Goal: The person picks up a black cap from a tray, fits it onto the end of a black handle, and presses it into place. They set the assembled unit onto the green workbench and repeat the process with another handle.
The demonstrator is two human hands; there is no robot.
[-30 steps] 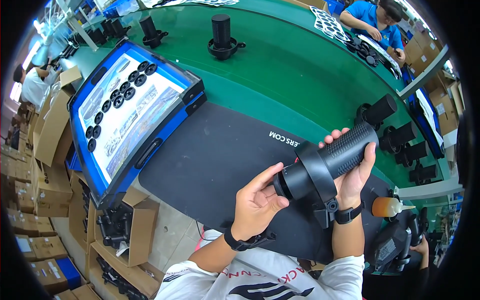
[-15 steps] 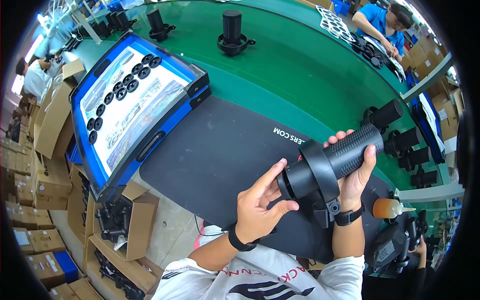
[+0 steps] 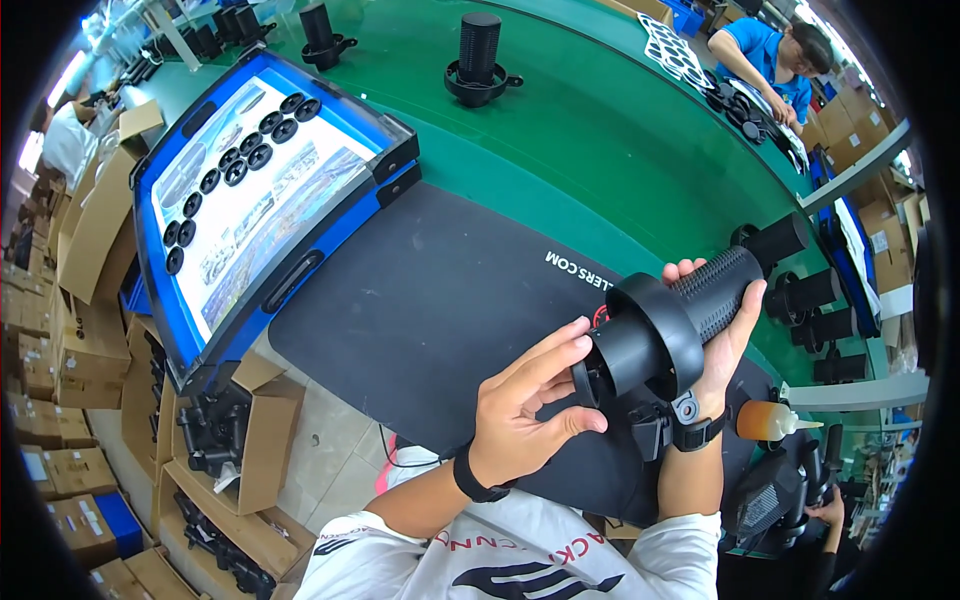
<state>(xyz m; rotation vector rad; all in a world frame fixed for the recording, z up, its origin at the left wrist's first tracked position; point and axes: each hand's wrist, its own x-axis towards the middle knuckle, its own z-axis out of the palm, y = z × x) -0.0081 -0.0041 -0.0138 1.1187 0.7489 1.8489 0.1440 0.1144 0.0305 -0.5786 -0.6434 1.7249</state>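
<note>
A black ribbed tube [image 3: 712, 292] with a wide ring collar [image 3: 660, 335] and a small clamp bracket [image 3: 655, 428] lies tilted across my right hand [image 3: 738, 330]. The fingers of that hand wrap the tube's textured part from below and behind. At the tube's lower left end, my left hand [image 3: 525, 408] holds a round black cap [image 3: 586, 384] between thumb and fingers. The cap sits at an angle to the tube's smooth end, with a gap showing between them; whether they touch is hard to tell. Both hands are above a dark mat [image 3: 430, 300].
A blue-edged tray [image 3: 290, 282] with several round black caps stands left. Similar tubes stand on the green bench [image 3: 590, 150], far [image 3: 480, 50] and right [image 3: 805, 290]. A bottle of amber liquid [image 3: 762, 421] is near my right wrist. Cartons [image 3: 270, 440] stand lower left; a co-worker [image 3: 765, 65] works far right.
The cap, flush or nearly flush with the tube's end before, is now tilted away from it. The tube has turned slightly in my right hand. The whole view has shifted a little.
</note>
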